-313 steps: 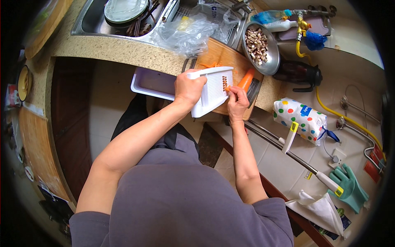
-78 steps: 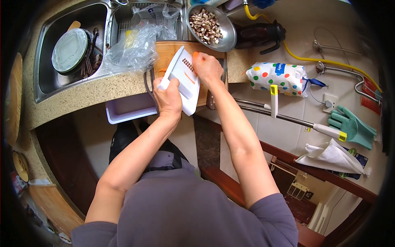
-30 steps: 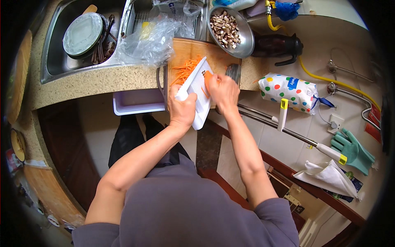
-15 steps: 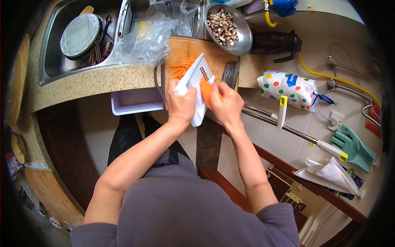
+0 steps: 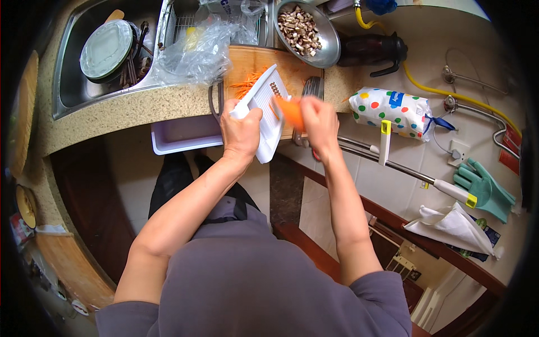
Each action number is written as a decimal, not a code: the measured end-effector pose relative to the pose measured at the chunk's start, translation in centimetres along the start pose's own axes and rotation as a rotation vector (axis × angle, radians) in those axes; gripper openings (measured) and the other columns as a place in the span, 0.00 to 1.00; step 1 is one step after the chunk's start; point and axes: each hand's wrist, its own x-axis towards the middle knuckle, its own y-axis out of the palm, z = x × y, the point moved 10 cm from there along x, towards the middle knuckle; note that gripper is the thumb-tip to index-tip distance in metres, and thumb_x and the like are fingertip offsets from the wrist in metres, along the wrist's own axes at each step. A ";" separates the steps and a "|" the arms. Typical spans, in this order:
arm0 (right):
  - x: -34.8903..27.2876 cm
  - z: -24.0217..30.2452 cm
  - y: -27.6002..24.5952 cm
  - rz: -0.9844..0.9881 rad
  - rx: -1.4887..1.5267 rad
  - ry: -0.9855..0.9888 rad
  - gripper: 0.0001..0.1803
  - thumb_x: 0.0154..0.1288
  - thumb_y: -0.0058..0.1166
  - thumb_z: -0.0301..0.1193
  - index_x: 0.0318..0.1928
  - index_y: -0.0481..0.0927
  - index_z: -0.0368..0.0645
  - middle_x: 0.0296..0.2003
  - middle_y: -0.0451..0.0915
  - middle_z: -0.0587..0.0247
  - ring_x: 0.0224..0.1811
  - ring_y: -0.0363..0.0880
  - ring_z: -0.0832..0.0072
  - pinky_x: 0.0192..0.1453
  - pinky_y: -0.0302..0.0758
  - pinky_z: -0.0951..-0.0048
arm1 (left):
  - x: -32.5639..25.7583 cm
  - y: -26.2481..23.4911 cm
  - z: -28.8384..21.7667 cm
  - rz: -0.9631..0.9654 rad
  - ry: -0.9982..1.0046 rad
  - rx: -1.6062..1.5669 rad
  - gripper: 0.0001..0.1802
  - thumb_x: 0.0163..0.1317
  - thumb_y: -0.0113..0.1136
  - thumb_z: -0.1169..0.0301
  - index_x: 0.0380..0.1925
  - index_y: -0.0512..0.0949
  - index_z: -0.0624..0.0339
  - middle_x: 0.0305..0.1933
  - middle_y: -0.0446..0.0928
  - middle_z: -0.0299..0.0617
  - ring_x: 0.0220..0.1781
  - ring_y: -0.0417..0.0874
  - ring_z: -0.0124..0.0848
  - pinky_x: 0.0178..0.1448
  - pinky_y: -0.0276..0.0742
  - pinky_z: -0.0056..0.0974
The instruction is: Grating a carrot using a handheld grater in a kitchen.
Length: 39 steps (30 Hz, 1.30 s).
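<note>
Granite counter (image 5: 129, 106) carries a wooden cutting board (image 5: 297, 64) where I see my left hand (image 5: 241, 130) gripping a tilted white grater (image 5: 263, 115), while my right hand (image 5: 317, 121) clamps a carrot piece (image 5: 290, 112) against it, above carrot shreds (image 5: 247, 85).

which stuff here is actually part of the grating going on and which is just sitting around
In use:
left hand holding the white grater
right hand pressing the carrot on it
carrot shreds on the wooden cutting board

Lying about:
bowl of chopped mushrooms
clear plastic bag
dotted bag
dark jug
green rubber glove
dishes in the sink
</note>
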 end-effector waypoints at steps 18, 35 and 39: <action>-4.9 2.3 -1.4 -0.314 -0.061 -0.141 0.16 0.66 0.47 0.39 0.32 0.84 0.44 0.26 0.81 0.47 0.31 0.82 0.50 0.36 0.75 0.54 | -0.9 1.3 -3.5 0.057 0.147 0.032 0.16 0.45 0.61 0.72 0.35 0.74 0.69 0.34 0.81 0.54 0.36 0.83 0.42 0.43 0.77 0.42; -3.1 2.3 -2.1 -0.319 -0.233 -0.119 0.16 0.62 0.48 0.42 0.30 0.83 0.44 0.23 0.81 0.46 0.28 0.82 0.48 0.35 0.76 0.51 | -1.2 1.2 -1.5 0.159 -0.079 -0.256 0.11 0.49 0.57 0.76 0.35 0.73 0.68 0.31 0.75 0.40 0.31 0.76 0.27 0.37 0.74 0.34; 0.7 1.3 -2.5 -0.415 -0.384 -0.085 0.16 0.58 0.48 0.38 0.27 0.84 0.41 0.23 0.81 0.43 0.27 0.82 0.47 0.34 0.76 0.50 | -3.2 3.1 -1.9 0.242 -0.106 -0.160 0.11 0.47 0.58 0.77 0.33 0.74 0.67 0.30 0.76 0.40 0.32 0.77 0.28 0.37 0.74 0.34</action>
